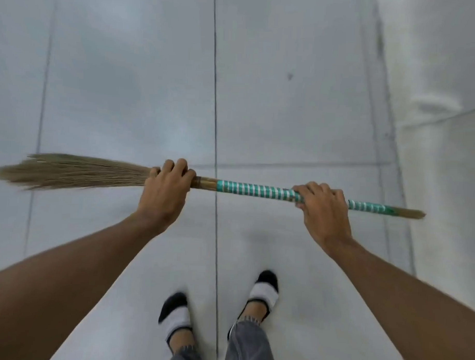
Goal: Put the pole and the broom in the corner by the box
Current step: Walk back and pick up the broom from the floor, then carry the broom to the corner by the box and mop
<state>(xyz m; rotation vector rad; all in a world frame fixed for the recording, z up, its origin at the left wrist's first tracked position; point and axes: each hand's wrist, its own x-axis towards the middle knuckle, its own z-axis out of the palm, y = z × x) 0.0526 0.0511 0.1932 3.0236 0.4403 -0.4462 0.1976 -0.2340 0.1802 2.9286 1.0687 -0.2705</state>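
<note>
I hold a grass broom [246,190] level across my body, above the floor. Its tan bristles fan out to the left and its handle, wrapped in green and white bands, points right. My left hand [164,189] grips the broom where the bristles meet the handle. My right hand [323,209] is closed around the banded handle, a short way in from its bare right tip. No pole and no box appear in this view.
Pale grey floor tiles [126,95] with dark grout lines lie below. A white wall [437,65] rises along the right side. My two feet in black and white socks [264,291] stand at the bottom centre.
</note>
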